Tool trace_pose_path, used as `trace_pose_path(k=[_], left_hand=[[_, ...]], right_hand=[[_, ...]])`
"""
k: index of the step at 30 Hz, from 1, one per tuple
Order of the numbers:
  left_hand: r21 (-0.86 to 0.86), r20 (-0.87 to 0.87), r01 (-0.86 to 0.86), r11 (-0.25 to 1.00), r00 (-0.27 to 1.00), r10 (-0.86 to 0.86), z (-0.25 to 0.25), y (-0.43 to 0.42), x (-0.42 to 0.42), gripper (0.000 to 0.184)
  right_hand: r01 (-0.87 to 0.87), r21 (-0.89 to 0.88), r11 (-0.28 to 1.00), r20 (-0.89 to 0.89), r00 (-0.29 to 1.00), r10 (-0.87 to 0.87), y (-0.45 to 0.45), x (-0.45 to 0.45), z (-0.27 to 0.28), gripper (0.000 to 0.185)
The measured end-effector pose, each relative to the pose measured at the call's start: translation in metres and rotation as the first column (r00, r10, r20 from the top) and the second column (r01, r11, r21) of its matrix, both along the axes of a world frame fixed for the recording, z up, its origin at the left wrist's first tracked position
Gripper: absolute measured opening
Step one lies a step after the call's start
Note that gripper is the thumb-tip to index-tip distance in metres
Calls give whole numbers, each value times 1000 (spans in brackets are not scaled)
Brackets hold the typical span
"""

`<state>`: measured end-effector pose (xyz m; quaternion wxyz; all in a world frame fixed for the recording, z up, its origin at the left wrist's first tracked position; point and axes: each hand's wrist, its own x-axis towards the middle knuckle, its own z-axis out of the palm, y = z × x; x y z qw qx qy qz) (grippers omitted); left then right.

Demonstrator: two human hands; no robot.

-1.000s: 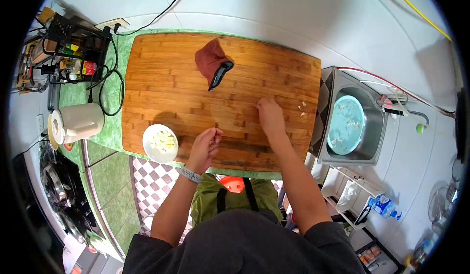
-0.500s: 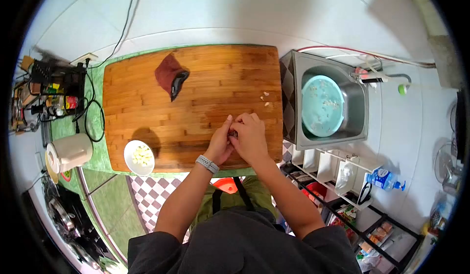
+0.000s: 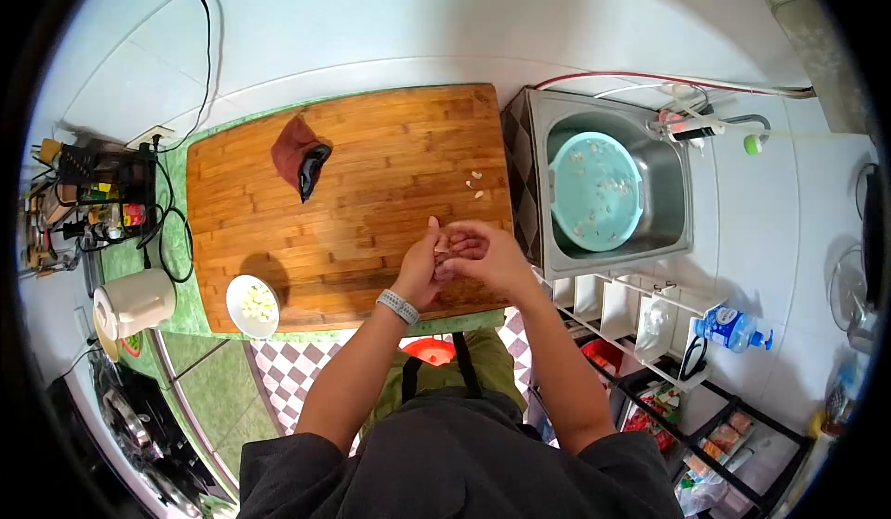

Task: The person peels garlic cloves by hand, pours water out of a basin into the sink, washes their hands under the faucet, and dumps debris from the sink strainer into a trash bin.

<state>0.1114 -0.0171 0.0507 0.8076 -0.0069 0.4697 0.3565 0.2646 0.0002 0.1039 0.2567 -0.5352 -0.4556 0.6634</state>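
Far left: black rack [image 3: 71, 164] crowded with bottles [image 3: 132, 215]. Black cord [image 3: 206, 64] running down wall [image 3: 325, 18] to socket [image 3: 148, 137]. Cream lidded jug [image 3: 139, 301] on green counter [image 3: 119, 260]. Right: red hose [image 3: 613, 75] along wall; blue-labelled pump bottle [image 3: 731, 327] beside white rack [image 3: 620, 310]. Checkered floor [image 3: 290, 361] below.

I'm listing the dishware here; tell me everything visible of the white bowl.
The white bowl is round and smooth, perhaps ceramic or plastic. It stands upright at the near left corner of the wooden board, its outline overlapping the board's edge in this view, and casts a shadow on the wood. Small pale yellow pieces lie inside, leaving part of the inner wall bare. Neither the left hand nor the right hand touches it.
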Motion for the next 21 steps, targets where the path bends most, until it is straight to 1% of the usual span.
trace_pose_path(k=[1,2,4,5,6,7,8,10,11,12,13,14,15,17,18,20,21], left_hand=[[14,85,0,1000,996,-2,-11,-1,-11,49],[28,169,0,1000,986,-5,-10,0,-17,49],[-5,140,-26,1000,990,26,-3,-1,-25,50],[-5,135,-50,999,990,51,1,-1,-32,50],[-5,130,-76,997,989,76,2,-2,-39,51],[-3,127,-80,997,989,80,-1,-3,-45,51],[2,142,-112,994,984,111,-4,-6,-51,50],[6,153,-148,989,977,145,-5,-11,-63,49],[5,146,-170,985,975,167,-2,-14,-68,49],[5,139,-191,982,972,188,-1,-16,-72,48],[3,135,-189,982,973,187,-3,-19,-77,48],[36,189,-200,979,963,190,-4,-22,-81,47],[67,244,-213,975,951,191,-6,-25,-83,45],[76,222,-211,974,956,190,-2,-28,-84,44],[89,202,-211,973,961,190,-1,-29,-84,42],[91,225,-206,974,957,181,-2,-27,-81,41],[92,247,-206,974,953,178,-2,-27,-79,39]], right_hand=[[8,26,1000,-39,999,-7,4,9,-7,52],[2,27,1000,-41,999,-1,10,16,-17,52],[-35,193,981,247,969,-14,29,29,-34,56],[-38,193,980,244,970,-11,41,33,-38,56],[-133,340,931,416,909,-22,54,37,-42,54],[-248,459,853,568,820,-66,67,39,-47,53],[-250,459,852,564,823,-62,77,40,-51,53],[-452,488,747,671,742,10,96,40,-60,52],[-493,494,717,679,733,36,102,40,-69,53],[-491,494,718,677,735,38,106,41,-77,53],[-533,476,700,695,715,72,109,40,-77,50],[-574,457,680,713,693,106,111,38,-78,47],[-571,456,682,710,696,108,113,36,-78,47],[-641,336,690,718,648,253,114,34,-81,30],[-638,337,693,718,650,250,113,33,-82,30],[-640,404,654,718,664,207,111,32,-87,15],[-635,404,658,718,666,201,110,32,-90,15]])
